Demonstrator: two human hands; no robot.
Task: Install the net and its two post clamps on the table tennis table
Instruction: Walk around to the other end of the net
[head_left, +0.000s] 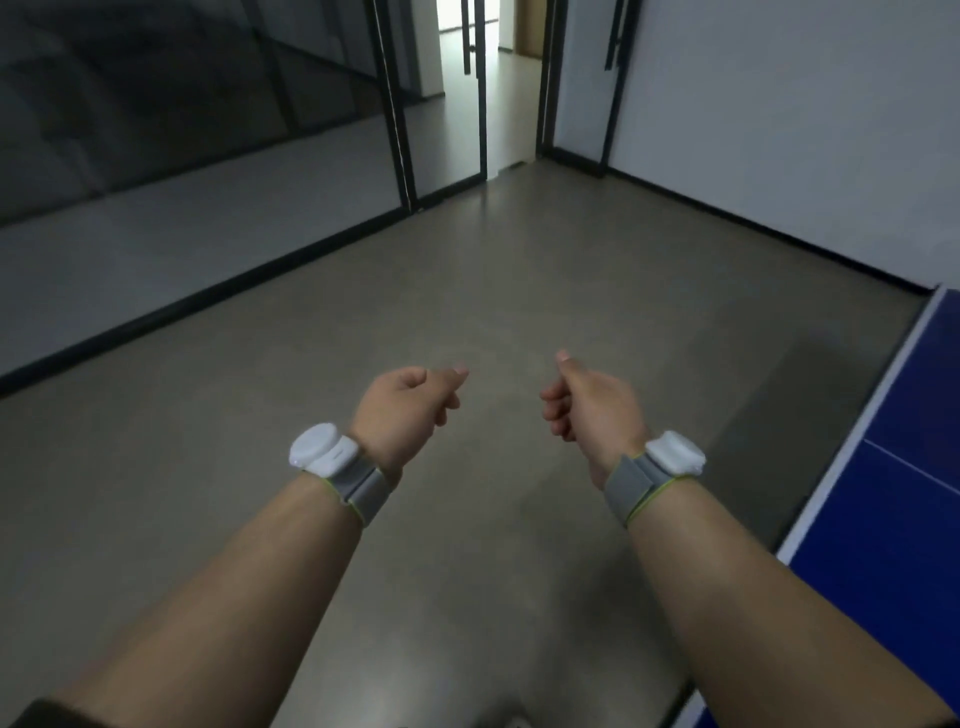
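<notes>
1. In the head view, no brand, label or readable writing is being shown anywhere; the white devices on the two wrists are plain.
2. The table tennis table (914, 441) is being seen only in part, at the right edge of the picture: a deep blue top with a white border line along its edge and a thin white line crossing the blue.
3. Its visible edge is being run diagonally, from the lower middle-right up toward the upper right, and the long axis of the whole table cannot be told from this part.
4. The left hand (410, 410) is being held out over the grey floor (467, 270), its fingers loosely curled inward with the thumb laid forward; nothing is being gripped in it.
5. The right hand (592, 405) is being held likewise, fingers curled, thumb raised, empty, well apart from the table.
6. Each wrist is being circled by a grey strap carrying a white device, left (324, 449) and right (675, 453).
7. A dark-framed glass partition (208, 104) and a doorway (511, 83) are being shown beyond the hands.
</notes>
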